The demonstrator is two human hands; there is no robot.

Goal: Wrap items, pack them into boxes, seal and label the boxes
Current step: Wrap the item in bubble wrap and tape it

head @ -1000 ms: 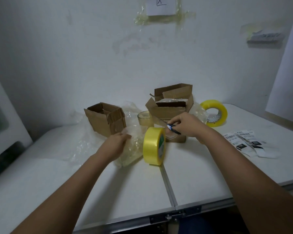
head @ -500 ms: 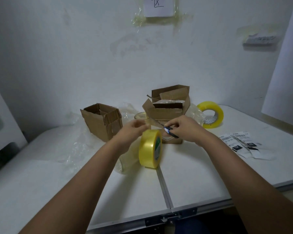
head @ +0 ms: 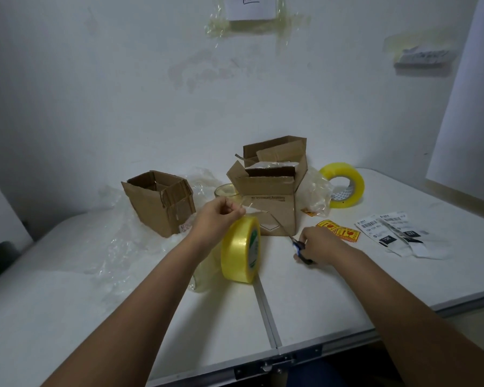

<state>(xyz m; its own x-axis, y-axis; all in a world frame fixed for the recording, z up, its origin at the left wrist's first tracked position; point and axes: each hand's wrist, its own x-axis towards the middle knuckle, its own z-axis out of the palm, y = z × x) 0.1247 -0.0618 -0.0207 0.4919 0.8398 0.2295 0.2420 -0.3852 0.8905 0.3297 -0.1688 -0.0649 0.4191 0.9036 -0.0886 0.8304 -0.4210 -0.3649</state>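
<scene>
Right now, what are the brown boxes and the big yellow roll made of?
The two boxes look like plain brown cardboard, matte, with creased flaps and rough edges. The yellow roll seems to be glossy, see-through plastic packing tape wound on a ring; the left hand pinches a clear, shiny strip near it.

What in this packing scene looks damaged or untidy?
The left cardboard box has bent, crumpled flaps. Clear plastic wrap sprawls loose beside it, and the labels lie in a scattered overlapping heap at the table's right.
</scene>
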